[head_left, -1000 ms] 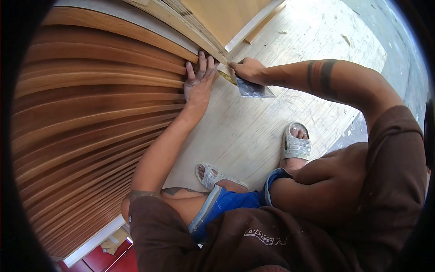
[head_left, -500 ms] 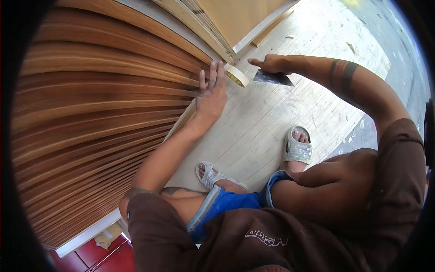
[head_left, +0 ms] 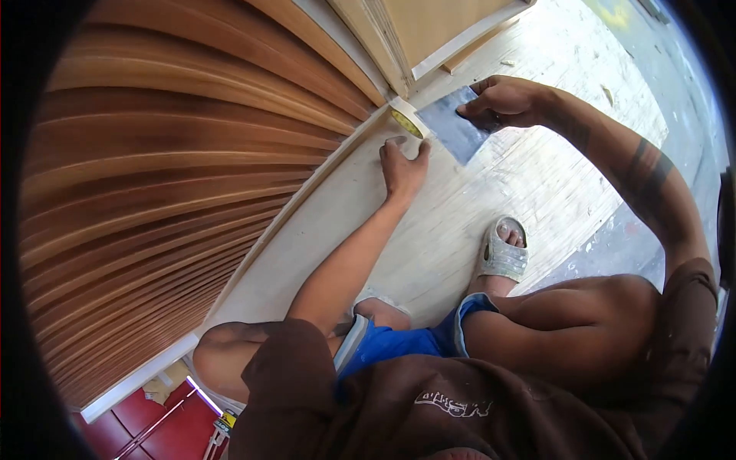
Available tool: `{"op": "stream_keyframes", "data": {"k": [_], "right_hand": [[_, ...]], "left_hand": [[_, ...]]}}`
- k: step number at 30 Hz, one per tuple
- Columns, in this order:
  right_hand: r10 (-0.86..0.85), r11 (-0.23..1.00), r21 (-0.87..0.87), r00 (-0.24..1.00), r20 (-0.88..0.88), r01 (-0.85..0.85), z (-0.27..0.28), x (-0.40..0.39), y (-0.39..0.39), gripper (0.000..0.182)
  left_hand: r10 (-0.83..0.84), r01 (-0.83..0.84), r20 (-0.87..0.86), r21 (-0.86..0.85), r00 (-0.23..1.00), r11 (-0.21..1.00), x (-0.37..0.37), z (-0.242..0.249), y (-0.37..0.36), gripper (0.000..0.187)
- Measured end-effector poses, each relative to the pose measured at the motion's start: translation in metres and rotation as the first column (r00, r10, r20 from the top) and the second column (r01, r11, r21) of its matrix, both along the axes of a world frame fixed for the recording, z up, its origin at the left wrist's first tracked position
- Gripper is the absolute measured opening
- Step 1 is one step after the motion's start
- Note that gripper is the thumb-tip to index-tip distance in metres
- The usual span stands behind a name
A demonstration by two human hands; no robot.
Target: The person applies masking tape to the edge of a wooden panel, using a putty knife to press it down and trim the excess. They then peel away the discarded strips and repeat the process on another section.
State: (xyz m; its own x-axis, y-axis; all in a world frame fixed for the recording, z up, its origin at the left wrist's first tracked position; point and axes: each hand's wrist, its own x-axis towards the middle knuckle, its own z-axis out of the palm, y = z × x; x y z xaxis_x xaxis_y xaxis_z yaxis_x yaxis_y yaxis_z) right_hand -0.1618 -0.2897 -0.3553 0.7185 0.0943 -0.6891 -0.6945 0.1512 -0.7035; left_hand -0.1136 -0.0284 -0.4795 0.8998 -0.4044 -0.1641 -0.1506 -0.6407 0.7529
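Observation:
My right hand (head_left: pixel 502 102) grips a flat grey metal scraper (head_left: pixel 452 130), thumb on its face and fingers behind it. The scraper's left edge comes right up to a roll of masking tape (head_left: pixel 406 123) with a yellow core, at the foot of the slatted wood panel. Just below the roll is my left hand (head_left: pixel 404 170), its thumb and fingers apart and holding nothing, fingertips close to the tape.
Brown wooden slats (head_left: pixel 184 169) fill the left side, with a pale strip along their bottom edge. A light wood panel (head_left: pixel 452 31) stands at the top. My sandalled foot (head_left: pixel 504 249) rests on the whitish floor board (head_left: pixel 552 169). Red flooring (head_left: pixel 153 422) shows lower left.
My left hand has come off the slats and down beside the tape roll, fingers curled. My right hand has turned the scraper so its broad face shows, with the index finger no longer pointing out.

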Motion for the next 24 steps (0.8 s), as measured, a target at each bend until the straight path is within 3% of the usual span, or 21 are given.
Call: {"op": "stream_keyframes", "data": {"k": [2, 4, 7, 9, 11, 14, 16, 17, 19, 22, 24], "right_hand": [[-0.113, 0.977, -0.183, 0.994, -0.002, 0.111, 0.011, 0.003, 0.023, 0.040], [-0.122, 0.955, -0.273, 0.992, -0.013, 0.114, 0.036, 0.005, 0.048, 0.042], [-0.155, 0.950, -0.268, 0.987, 0.049, 0.163, 0.034, 0.009, 0.070, 0.036], [-0.175, 0.939, -0.287, 0.981, 0.078, 0.190, 0.035, 0.012, 0.082, 0.036], [-0.331, 0.916, -0.207, 0.939, 0.097, 0.345, 0.036, 0.017, 0.093, 0.035], [-0.418, 0.880, -0.181, 0.897, 0.144, 0.439, 0.018, 0.024, 0.100, 0.033], [-0.411, 0.885, -0.178, 0.902, 0.134, 0.430, 0.021, 0.025, 0.106, 0.033], [-0.407, 0.889, -0.171, 0.905, 0.125, 0.424, 0.024, 0.025, 0.108, 0.034], [-0.380, 0.892, -0.215, 0.917, 0.121, 0.398, 0.013, 0.027, 0.108, 0.035], [-0.343, 0.893, -0.267, 0.932, 0.120, 0.363, 0.004, 0.032, 0.109, 0.038], [-0.329, 0.892, -0.282, 0.935, 0.129, 0.353, 0.001, 0.035, 0.107, 0.038]], "left_hand": [[-0.051, 0.056, 0.100, -0.039, 0.994, 0.998, -0.007, -0.022, -0.002, 0.060], [-0.033, 0.050, 0.150, -0.110, 0.988, 0.993, -0.011, -0.032, -0.005, 0.054], [-0.054, 0.088, 0.230, -0.142, 0.972, 0.986, -0.008, -0.030, -0.010, 0.044], [-0.008, 0.043, 0.184, -0.187, 0.983, 0.981, -0.012, -0.024, -0.013, 0.039], [0.036, -0.004, 0.140, -0.224, 0.989, 0.975, -0.011, -0.015, -0.015, 0.034], [0.044, -0.009, 0.128, -0.260, 0.991, 0.966, -0.006, -0.023, -0.021, 0.038], [0.055, -0.026, 0.059, -0.412, 0.997, 0.911, -0.005, -0.020, -0.023, 0.040], [0.061, -0.033, 0.055, -0.416, 0.997, 0.909, -0.005, -0.018, -0.023, 0.040], [-0.004, 0.100, 0.237, -0.394, 0.971, 0.914, -0.001, -0.009, -0.022, 0.043], [0.038, 0.034, 0.130, -0.509, 0.991, 0.860, -0.002, -0.017, -0.025, 0.039], [0.012, 0.062, 0.165, -0.436, 0.986, 0.898, -0.003, -0.026, -0.027, 0.035]]}}
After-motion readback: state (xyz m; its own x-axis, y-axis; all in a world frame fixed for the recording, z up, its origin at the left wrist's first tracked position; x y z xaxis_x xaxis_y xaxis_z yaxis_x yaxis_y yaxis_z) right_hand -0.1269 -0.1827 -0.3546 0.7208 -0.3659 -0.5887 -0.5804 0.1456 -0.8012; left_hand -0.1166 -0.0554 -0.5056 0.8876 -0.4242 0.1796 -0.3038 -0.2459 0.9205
